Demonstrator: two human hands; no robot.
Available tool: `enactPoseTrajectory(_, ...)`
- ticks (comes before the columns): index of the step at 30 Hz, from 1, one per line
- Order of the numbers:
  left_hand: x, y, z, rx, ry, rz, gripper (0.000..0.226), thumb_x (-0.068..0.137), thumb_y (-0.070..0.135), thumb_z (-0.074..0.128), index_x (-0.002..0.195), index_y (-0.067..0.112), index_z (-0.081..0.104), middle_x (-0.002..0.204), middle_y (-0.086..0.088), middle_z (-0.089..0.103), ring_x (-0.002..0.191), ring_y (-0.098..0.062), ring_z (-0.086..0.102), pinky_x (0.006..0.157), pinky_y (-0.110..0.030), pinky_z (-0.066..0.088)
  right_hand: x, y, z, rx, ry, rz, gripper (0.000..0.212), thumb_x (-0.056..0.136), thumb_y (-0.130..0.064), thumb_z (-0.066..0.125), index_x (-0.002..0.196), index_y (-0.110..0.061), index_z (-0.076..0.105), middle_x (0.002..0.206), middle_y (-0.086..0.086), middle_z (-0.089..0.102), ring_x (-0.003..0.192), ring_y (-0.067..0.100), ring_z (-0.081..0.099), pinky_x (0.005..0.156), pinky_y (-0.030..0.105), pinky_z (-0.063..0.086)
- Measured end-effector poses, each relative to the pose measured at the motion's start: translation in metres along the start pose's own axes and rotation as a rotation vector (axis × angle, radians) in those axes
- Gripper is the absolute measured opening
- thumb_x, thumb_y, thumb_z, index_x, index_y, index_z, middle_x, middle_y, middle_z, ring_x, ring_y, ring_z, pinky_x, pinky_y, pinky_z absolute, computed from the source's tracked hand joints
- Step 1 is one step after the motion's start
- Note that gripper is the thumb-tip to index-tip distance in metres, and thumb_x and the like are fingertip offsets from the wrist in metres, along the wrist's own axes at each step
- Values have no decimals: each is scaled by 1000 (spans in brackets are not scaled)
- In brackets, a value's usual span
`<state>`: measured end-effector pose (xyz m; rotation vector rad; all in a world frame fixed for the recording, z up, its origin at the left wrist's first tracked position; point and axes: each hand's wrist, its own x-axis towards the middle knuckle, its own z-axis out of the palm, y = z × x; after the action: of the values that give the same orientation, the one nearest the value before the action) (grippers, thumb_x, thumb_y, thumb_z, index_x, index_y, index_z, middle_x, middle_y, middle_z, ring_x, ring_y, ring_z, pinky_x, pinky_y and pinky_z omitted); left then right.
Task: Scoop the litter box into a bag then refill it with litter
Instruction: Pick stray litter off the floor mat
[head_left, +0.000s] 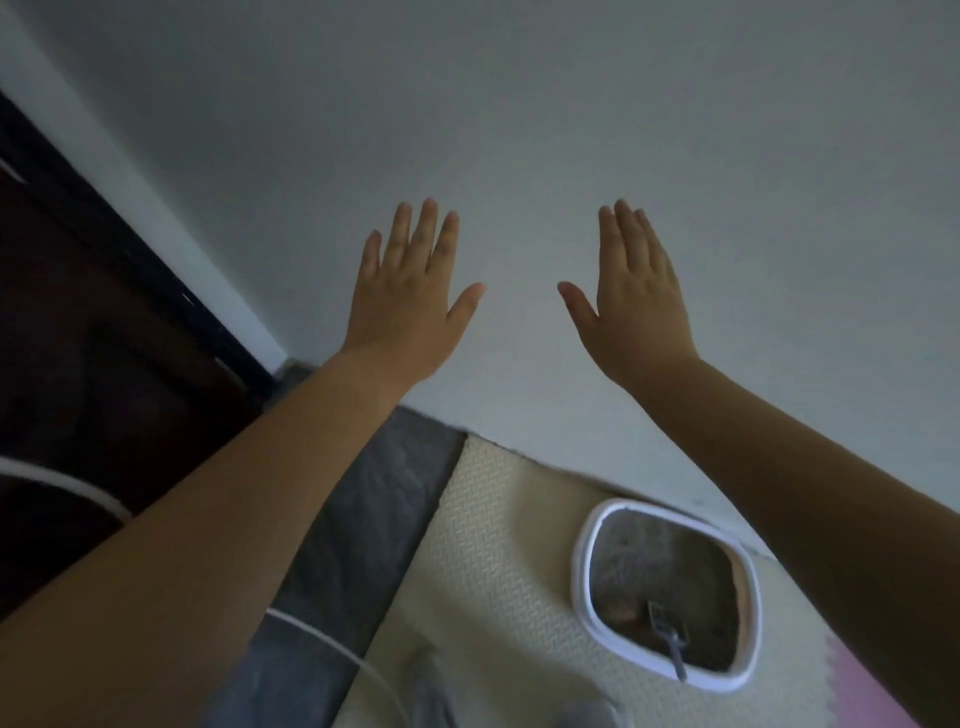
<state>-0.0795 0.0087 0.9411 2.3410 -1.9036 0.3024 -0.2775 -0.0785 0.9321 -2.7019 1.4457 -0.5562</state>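
While both arms are stretching forward and up before the wall (519, 130), neither is working on anything; the left hand (410, 296) and right hand (636, 306) are each showing a slack, unclosed grip, holding nothing and touching nothing. Backs of the hands are facing the camera, fingers are pointing straight upward, and thumbs are angling inward toward each other; the two hands are standing apart at about the same height. This is reading as a ready or presenting pose rather than a working one, in my judgement; scooping is not yet starting.

The box (582, 561) is sitting on the floor well below the hands, on a cream mat (498, 545) close to the wall; grey litter (649, 566) is filling it. A scoop (667, 639) is lying in the litter with its handle leaning over the near rim, probably so that it is coming easily to hand. No bag is showing; a grey mat (363, 519) is lying beside the cream one.
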Motion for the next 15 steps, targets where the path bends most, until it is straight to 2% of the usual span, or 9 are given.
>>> enactPoseTrajectory(3,-12,-6,70,-20,-10,26,70,98,54,20,151,15,-1,159,-9,-3,146,-26,-5,118,-44,0,-11,1,67,1,-58,25,73,99,-48,30,151,-5,2,160,13,1,148,26,-2,121,40,8)
enactPoseTrajectory(8,-38,-3,217,-50,-74,23,72,94,57,6,151,14,-3,159,-9,-3,146,-28,-4,118,-47,4,-50,30,203,19,-167,59,73,98,-48,29,151,-5,2,160,13,1,148,26,-2,121,41,8)
enactPoseTrajectory(15,-109,15,483,-126,-129,62,69,97,49,21,150,13,-5,159,-7,-9,146,-25,-9,117,-45,4,-145,93,448,17,-304,100,75,98,-46,35,151,-4,5,159,13,5,148,26,0,120,39,8)
